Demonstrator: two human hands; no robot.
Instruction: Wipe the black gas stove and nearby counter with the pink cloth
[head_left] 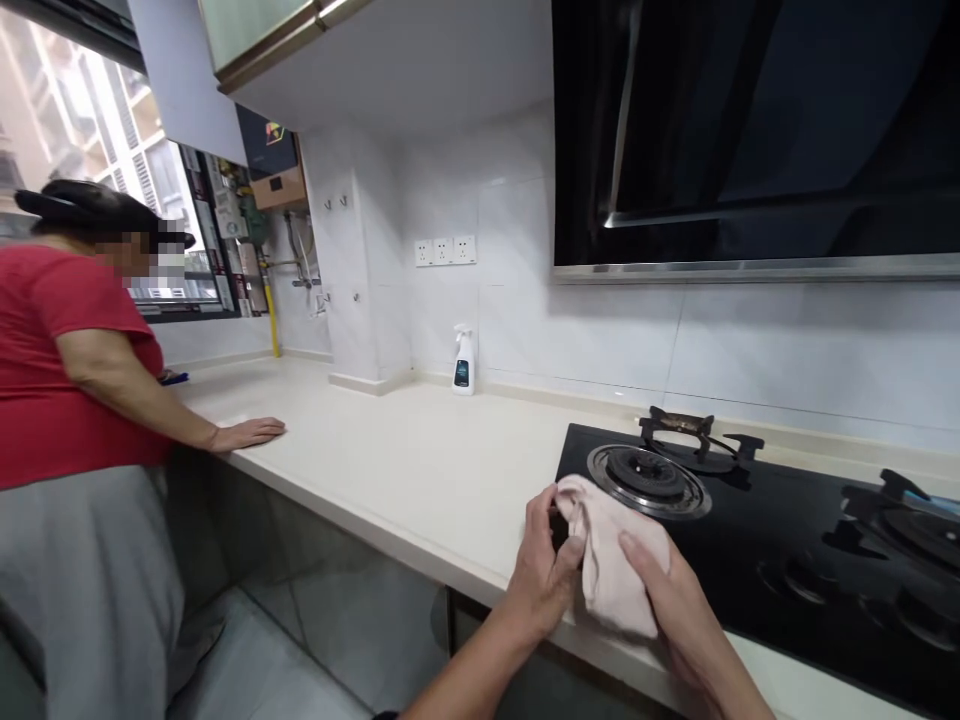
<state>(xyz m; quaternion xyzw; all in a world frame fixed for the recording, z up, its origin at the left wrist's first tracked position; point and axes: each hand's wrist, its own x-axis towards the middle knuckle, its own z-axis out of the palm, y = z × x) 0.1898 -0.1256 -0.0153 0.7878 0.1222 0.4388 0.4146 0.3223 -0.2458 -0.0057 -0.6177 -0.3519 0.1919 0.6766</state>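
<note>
A crumpled pale pink cloth (611,555) hung at lower centre of the frame, bunched between the left hand (544,565) and the right hand (660,600), seemingly gathered up clear of the surfaces below. The left hand pinched its upper fold between thumb and curled fingers, while the right hand pressed spread fingers over its front, just above the cream stone tabletop (390,450) and beside a black glass gas hob (750,520).

The person's left hand (544,570) and right hand (675,600) hold a cloth (619,560) between them at lower centre of the frame, above the front edge of the countertop (360,450), just left of a gas hob (750,600). A range hood (750,130) hangs above the hob. A spray bottle (463,362) stands against the wall, below sockets (444,251). A co-worker (75,380) stands at far left.
</note>
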